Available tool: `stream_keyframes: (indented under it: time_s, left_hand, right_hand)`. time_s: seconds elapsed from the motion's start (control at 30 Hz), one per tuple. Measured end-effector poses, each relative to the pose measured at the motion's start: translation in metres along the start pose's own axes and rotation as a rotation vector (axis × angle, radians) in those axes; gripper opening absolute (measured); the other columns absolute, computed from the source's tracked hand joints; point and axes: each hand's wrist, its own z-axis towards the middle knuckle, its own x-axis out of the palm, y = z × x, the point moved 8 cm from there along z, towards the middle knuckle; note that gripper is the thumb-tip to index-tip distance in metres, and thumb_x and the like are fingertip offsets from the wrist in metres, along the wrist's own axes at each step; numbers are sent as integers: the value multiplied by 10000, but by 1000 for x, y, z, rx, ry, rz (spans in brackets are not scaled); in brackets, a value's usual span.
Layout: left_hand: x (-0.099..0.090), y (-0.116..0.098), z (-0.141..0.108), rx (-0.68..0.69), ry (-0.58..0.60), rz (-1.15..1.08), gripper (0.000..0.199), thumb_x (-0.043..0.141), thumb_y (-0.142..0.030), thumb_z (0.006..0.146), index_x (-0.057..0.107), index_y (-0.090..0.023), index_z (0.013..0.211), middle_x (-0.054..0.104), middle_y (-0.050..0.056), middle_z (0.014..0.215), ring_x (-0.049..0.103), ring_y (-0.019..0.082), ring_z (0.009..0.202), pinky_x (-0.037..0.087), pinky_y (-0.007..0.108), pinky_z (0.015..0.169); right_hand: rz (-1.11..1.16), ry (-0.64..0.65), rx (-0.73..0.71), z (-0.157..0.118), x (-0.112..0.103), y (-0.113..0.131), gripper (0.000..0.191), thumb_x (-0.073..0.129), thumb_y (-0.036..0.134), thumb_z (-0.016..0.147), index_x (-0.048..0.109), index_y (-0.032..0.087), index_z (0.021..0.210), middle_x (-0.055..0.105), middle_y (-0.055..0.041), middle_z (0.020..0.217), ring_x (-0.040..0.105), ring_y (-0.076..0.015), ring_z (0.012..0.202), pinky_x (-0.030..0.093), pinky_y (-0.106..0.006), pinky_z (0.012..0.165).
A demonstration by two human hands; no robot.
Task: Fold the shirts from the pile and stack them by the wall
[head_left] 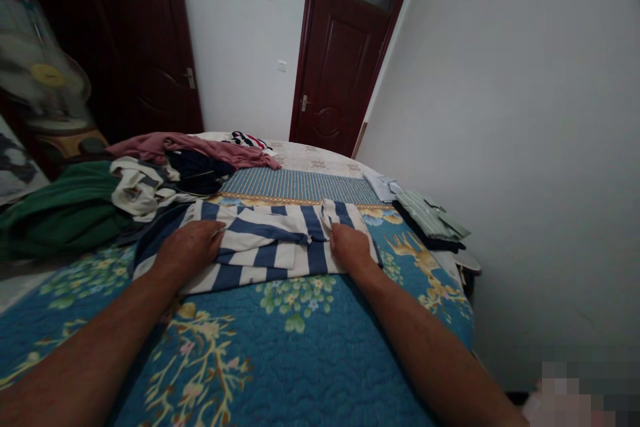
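Note:
A blue-and-white striped shirt (pixel 320 260) lies partly folded across the bed in front of me, one sleeve laid over its middle. My left hand (pixel 193 247) is closed on the cloth toward the shirt's left part, a bit of white fabric pinched at the fingertips. Near the right end, my right hand (pixel 350 247) is closed on a raised edge of the same shirt. Both hands hide the cloth beneath them, and their fingers are only partly visible.
Loose clothes are heaped at the left, with a green garment (pixel 65 213) and a pink garment (pixel 185 147). Folded clothes (pixel 430 217) are stacked along the bed's right edge. A blue floral quilt (pixel 310 373) covers the bed. An electric fan (pixel 47 77) stands at the far left.

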Motion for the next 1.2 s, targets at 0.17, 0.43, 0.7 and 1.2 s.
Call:
stream_keyframes:
  time_s: [0.17,0.43,0.7,1.2]
  left_hand:
    - [0,0,0,12,-12,9,467,437,-388,1014,769,-172,1262,794,182,1244,733,369,1161,560,491,1011]
    - [-13,-9,-4,127,-184,-102,418,469,-358,988,747,-209,1262,784,183,1238,724,386,1163,574,565,1035]
    - [-43,-98,-23,430,-333,-223,371,462,-267,1051,707,-217,1326,780,128,1276,726,291,1198,581,485,1073]
    - [28,-271,27,112,189,-233,502,427,-449,1111,605,-218,1520,783,170,1251,729,313,1177,523,412,995]
  right_hand:
    - [-42,0,-122,-5,5,21,341,403,235,1096,718,186,1216,770,-160,1121,776,-259,1012,563,-336,858]
    - [14,-11,-152,-36,-18,30,387,499,434,1089,766,159,1135,794,-173,1069,775,-278,935,530,-336,809]
    - [281,-287,-94,-34,-38,-12,403,412,338,1119,768,195,995,793,-101,973,717,-216,901,466,-293,821]
    - [240,-102,-48,5,35,-82,486,444,297,1100,599,183,1546,515,-144,1660,507,-260,1500,361,-399,1258]
